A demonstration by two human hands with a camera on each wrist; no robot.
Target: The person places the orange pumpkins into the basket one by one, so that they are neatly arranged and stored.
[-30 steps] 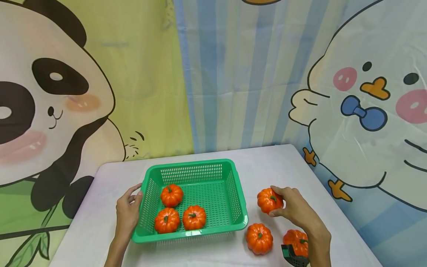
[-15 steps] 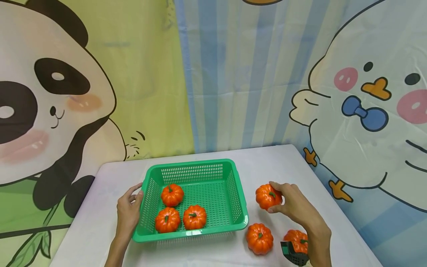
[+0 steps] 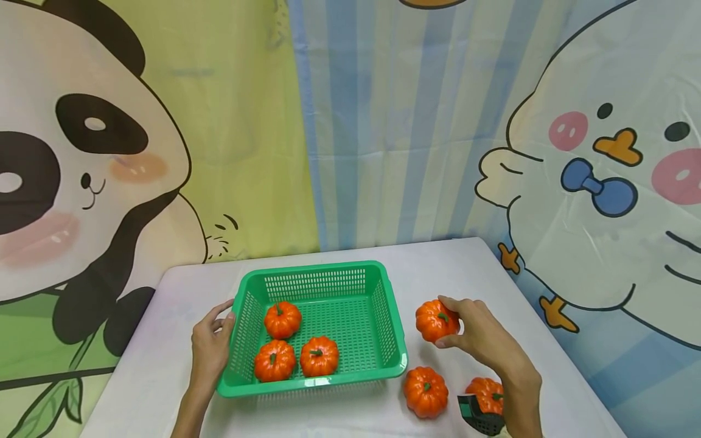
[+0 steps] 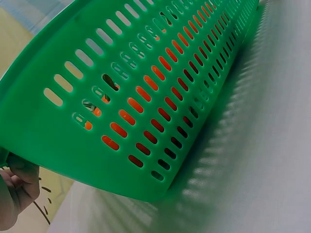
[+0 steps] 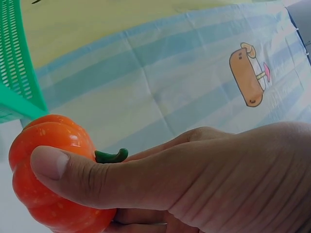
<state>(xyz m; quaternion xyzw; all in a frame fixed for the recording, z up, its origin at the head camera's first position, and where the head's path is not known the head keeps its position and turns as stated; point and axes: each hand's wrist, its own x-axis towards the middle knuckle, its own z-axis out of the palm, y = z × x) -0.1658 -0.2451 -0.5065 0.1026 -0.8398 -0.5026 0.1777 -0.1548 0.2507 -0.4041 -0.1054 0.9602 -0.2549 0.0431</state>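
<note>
My right hand [image 3: 482, 334] pinches a small orange pumpkin [image 3: 436, 321] between thumb and fingers, to the right of the green basket [image 3: 312, 386]. The thumb lies across the pumpkin's side in the right wrist view, beside its green stem [image 5: 112, 156]. My left hand [image 3: 210, 344] grips the basket's left rim; in the left wrist view its curled fingers [image 4: 24, 179] show at the rim. Inside the basket, toward its left, sit three pumpkins: one at the back [image 3: 282, 320], one at the front left [image 3: 275, 361] and one at the front middle [image 3: 320, 357].
Two more pumpkins lie on the white table [image 3: 350, 420]: one near the basket's front right corner [image 3: 426, 392], another [image 3: 485, 394] partly hidden by the right wrist and its black wrist camera [image 3: 481, 415]. Behind the table hangs a printed curtain [image 3: 383, 121].
My right hand has moved a little left and away from me, toward the basket, carrying the pumpkin. The left hand and the basket stay where they were.
</note>
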